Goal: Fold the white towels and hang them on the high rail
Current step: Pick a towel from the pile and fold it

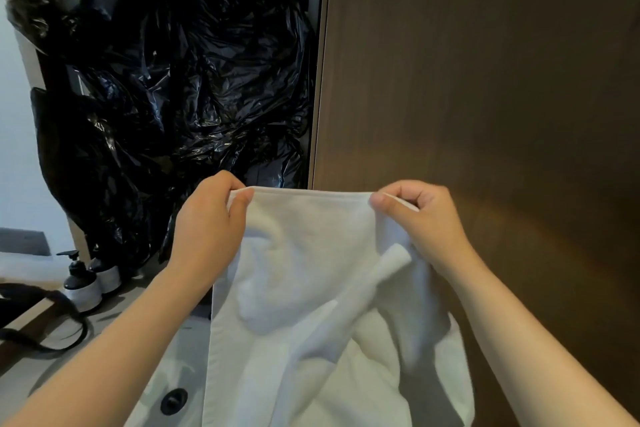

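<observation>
Against brown panelling, left hand and right hand pinch the white towel (top edge taut).

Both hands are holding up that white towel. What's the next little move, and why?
Probably a small downward shake to smooth it. The left hand and right hand each pinch the top edge of the white towel, which runs fairly straight between them, but the cloth below hangs bunched and creased. Flattening it first should make a neater fold.

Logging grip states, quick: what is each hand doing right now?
Left hand: pinching the white towel at its top edge.
Right hand: pinching the same top edge.
</observation>
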The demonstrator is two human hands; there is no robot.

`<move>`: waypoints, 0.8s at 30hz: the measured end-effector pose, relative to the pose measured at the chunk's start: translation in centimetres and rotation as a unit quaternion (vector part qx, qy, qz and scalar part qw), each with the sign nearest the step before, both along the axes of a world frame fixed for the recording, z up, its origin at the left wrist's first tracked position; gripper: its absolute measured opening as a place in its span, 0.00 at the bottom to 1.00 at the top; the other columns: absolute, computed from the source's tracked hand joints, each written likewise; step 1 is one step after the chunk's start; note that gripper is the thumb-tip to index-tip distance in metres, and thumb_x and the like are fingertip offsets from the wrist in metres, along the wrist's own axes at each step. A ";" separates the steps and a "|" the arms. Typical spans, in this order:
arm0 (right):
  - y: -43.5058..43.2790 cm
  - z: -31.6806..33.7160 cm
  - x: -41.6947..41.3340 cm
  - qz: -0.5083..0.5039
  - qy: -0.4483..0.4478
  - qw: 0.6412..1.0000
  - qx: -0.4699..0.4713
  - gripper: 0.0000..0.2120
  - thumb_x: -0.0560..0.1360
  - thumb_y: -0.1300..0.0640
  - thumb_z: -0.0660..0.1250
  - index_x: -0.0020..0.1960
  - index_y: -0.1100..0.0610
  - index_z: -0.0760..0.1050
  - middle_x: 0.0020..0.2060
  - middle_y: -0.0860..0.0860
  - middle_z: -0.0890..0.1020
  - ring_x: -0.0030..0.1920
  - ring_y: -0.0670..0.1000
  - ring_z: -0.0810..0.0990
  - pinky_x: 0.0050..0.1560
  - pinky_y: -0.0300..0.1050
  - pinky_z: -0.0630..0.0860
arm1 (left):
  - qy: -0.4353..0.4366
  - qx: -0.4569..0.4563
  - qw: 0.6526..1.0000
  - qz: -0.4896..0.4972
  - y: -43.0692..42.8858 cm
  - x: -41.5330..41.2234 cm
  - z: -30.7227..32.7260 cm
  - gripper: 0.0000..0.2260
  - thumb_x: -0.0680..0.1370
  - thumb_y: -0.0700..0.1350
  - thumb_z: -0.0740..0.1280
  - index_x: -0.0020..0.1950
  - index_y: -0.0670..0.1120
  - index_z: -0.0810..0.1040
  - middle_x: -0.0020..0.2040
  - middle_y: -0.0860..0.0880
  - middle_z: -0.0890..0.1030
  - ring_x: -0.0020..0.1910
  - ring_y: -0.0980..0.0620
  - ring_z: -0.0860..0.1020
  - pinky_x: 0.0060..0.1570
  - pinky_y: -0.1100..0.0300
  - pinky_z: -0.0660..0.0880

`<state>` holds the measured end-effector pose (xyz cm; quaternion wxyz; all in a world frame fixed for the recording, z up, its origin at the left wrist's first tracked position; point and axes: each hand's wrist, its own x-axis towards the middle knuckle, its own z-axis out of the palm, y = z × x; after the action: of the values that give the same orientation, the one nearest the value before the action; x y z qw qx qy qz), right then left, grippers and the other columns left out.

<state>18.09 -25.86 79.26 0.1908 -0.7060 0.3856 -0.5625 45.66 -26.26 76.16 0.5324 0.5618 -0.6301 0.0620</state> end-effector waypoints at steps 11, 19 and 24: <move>-0.2 -0.4 0.6 -0.167 0.238 0.944 -0.153 0.04 0.74 0.54 0.73 0.42 0.53 0.84 0.36 0.49 0.82 0.39 0.52 0.80 0.40 0.52 0.77 | 0.018 0.069 0.994 -0.081 1.3 -4.1 -1.0 0.05 0.74 0.55 0.70 0.45 0.57 0.76 0.37 0.59 0.74 0.38 0.60 0.72 0.36 0.58 0.66; 1.0 -1.5 1.2 -0.087 0.178 0.975 -0.096 0.04 0.73 0.50 0.71 0.40 0.46 0.82 0.36 0.43 0.80 0.41 0.45 0.79 0.42 0.49 0.76 | -0.012 0.129 0.962 -0.242 1.3 -7.1 -1.1 0.20 0.77 0.51 0.68 0.69 0.56 0.73 0.58 0.61 0.78 0.55 0.63 0.75 0.57 0.65 0.70; 1.4 -1.5 0.7 -0.083 0.181 0.977 -0.081 0.05 0.73 0.46 0.70 0.40 0.45 0.82 0.37 0.42 0.82 0.42 0.45 0.80 0.43 0.50 0.76 | 0.003 0.105 0.960 -0.258 1.9 -7.6 -0.5 0.12 0.76 0.55 0.63 0.45 0.50 0.82 0.41 0.54 0.81 0.44 0.55 0.78 0.48 0.51 0.75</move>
<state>18.75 -24.49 77.74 0.0129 -0.7747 0.4245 -0.4685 38.03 -24.38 75.66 0.4704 0.4327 -0.7551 -0.1459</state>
